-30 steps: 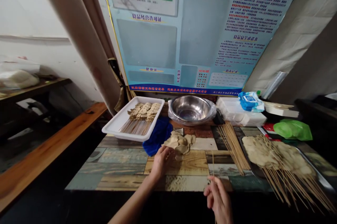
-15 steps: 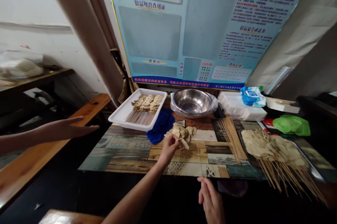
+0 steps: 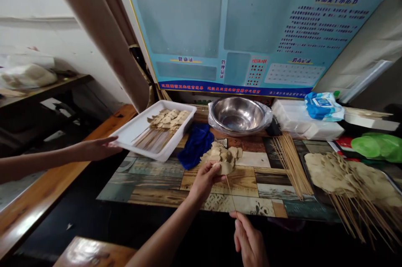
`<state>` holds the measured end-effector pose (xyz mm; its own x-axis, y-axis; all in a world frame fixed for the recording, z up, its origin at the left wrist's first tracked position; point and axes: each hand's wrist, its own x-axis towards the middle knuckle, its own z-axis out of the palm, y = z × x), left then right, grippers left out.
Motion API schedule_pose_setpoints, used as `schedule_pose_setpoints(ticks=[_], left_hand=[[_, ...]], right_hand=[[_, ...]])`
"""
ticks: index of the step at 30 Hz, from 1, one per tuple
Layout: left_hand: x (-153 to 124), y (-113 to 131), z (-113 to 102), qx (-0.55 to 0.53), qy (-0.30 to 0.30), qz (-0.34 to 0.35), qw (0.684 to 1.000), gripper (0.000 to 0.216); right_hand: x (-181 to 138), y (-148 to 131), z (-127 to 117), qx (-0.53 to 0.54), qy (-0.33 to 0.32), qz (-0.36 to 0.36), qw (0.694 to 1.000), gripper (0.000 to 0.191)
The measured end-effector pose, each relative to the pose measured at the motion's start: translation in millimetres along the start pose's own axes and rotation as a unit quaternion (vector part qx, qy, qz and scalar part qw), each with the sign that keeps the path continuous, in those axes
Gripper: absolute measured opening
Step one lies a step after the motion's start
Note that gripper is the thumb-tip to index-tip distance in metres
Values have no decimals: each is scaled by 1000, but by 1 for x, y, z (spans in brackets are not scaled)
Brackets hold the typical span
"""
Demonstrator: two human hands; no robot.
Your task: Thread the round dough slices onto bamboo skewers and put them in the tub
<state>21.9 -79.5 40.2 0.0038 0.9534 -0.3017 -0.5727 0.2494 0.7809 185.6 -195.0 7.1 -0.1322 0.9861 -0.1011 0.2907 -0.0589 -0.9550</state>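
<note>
My left hand [image 3: 204, 181] pinches a flat beige food slice [image 3: 226, 168] at the near side of a loose pile of such slices [image 3: 220, 152] on the table. My right hand [image 3: 248, 235], below the table's front edge, grips the lower end of a thin bamboo skewer [image 3: 232, 196]. The skewer points up and away, and its top meets the slice; how far it goes in is hidden. On the left, another person's hand [image 3: 99, 148] touches the left corner of a white plastic tray [image 3: 125, 132] holding skewered slices [image 3: 169, 119].
Behind the pile are a blue cloth [image 3: 195, 145] and a steel bowl [image 3: 238, 114] in plastic. To the right lie bare skewers [image 3: 292, 164] and a metal tray [image 3: 314, 185] of skewered slices. Paper packs [image 3: 307, 120], wipes [image 3: 325, 106] and a green bag [image 3: 377, 146] sit farther back.
The other person's hand has come right onto the white tray, which sits slightly farther left from the cloth. My skewer's tip now meets the slice in my left hand. The view has shifted lower and closer.
</note>
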Motion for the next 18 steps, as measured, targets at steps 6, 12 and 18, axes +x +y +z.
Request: schedule_pose_setpoints(ticks=[6,12,18], left_hand=[[-3,-1,0,2,-6,53,999,32],[-12,-7,6,151,-31,116,981,31],[-16,-16,18,176,-29,126,976,30]], right_hand=[[3,-10,2,2,-2,19,1000,58],[4,-10,-8,-4,-50,51,997,63],[4,-10,-17,-18,-32,53,998,60]])
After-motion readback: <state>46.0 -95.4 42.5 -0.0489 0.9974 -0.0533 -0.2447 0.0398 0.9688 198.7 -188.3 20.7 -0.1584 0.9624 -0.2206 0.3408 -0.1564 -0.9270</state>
